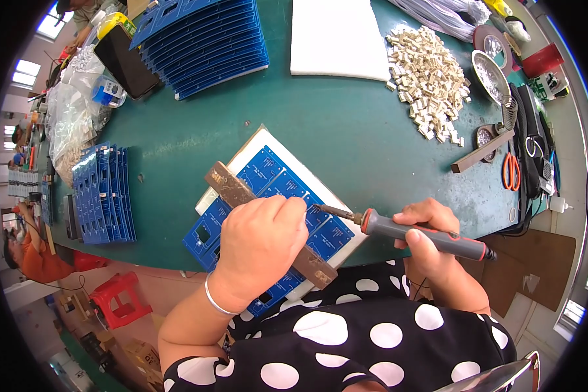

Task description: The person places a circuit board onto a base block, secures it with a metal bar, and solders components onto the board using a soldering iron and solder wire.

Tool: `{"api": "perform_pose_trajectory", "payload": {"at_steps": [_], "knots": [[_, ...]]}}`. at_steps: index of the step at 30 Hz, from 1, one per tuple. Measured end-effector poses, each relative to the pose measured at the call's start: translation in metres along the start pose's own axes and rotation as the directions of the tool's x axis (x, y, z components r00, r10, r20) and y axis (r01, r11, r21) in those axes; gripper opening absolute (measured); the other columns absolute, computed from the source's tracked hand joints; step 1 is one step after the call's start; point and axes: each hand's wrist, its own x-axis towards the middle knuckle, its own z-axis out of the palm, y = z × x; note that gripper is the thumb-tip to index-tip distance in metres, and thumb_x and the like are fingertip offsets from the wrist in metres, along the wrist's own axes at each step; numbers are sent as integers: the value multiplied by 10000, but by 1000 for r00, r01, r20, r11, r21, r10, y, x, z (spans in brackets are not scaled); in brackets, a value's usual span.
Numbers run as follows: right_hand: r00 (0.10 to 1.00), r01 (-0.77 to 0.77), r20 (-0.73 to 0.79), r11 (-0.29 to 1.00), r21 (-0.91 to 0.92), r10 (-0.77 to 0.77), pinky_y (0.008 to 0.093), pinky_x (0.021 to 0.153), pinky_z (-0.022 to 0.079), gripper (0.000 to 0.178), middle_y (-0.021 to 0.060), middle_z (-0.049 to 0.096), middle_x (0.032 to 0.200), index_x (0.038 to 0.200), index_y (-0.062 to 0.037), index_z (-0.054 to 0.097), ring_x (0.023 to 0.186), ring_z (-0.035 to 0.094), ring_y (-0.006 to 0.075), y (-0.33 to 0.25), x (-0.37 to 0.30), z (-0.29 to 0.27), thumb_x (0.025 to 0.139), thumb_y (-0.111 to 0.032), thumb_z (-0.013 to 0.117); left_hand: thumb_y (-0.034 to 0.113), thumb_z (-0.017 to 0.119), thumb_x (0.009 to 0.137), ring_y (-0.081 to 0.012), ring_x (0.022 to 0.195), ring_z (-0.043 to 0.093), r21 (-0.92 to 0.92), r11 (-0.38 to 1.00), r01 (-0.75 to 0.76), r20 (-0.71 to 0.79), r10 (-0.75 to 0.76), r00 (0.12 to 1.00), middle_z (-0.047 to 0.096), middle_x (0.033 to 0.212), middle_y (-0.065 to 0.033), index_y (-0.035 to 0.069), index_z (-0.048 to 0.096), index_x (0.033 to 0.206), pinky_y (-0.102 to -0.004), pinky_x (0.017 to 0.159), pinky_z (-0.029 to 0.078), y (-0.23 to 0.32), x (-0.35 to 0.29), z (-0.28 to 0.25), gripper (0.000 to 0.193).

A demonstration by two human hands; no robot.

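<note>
My right hand (432, 217) grips the grey handle of a soldering iron (389, 226), whose tip points left and meets the blue circuit board panel (333, 236) close to my left fingers. My left hand (258, 238) is closed over the panel, fingertips pinched near the iron's tip; whatever they hold is hidden. A worn brown bar (230, 185) lies diagonally across the panel and passes beneath my left hand. Under the panel is a white pad (258, 140), set at a slant by the table's near edge.
Blue panels stand stacked at the far left (206, 49) and left (102, 196). A white foam sheet (336, 39) and a heap of small cream connectors (428, 81) lie farther back. Orange-handled scissors (511, 171) and an iron holder (483, 151) are at right. A person (39, 258) sits beyond the left edge.
</note>
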Motion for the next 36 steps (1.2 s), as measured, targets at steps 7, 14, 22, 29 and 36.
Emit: {"api": "perform_pose_trajectory", "payload": {"at_steps": [7,14,22,29,36], "knots": [[1000,23,-5,1000,4,-23,285,544,531,198,106,689,728,940,9,649,570,681,169,-1,-7,-5,888,-182,660,44,701,744,-259,645,586,-53,998,29,-57,-32,998,530,692,-62,79,577,802,-381,575,481,1,-8,-6,141],[999,44,-36,994,97,-41,285,515,511,221,105,662,695,966,17,630,543,662,171,3,-20,-4,919,-199,651,1,711,675,-254,619,584,-52,999,10,-49,-13,999,575,688,-53,86,604,772,-365,573,466,13,-14,-3,168],[999,41,-6,997,67,-40,293,530,514,227,113,678,720,974,18,638,548,668,170,4,-24,-1,916,-202,654,-4,705,680,-257,620,582,-28,1000,4,-34,-5,999,570,686,-55,83,599,772,-368,572,465,15,-14,0,166],[1000,17,10,998,61,-17,286,544,523,203,122,692,742,969,20,641,562,682,174,1,-21,-1,901,-171,649,-1,707,685,-264,637,600,-17,1000,5,-8,-5,1000,595,707,-59,80,602,778,-372,581,478,15,-13,0,162],[1000,8,19,996,86,-10,288,561,537,196,128,701,754,969,21,644,574,691,179,1,-20,-1,890,-159,648,3,708,685,-260,637,604,11,1000,-10,-2,10,1000,591,700,-56,81,601,778,-373,581,482,16,-10,1,161]]}}
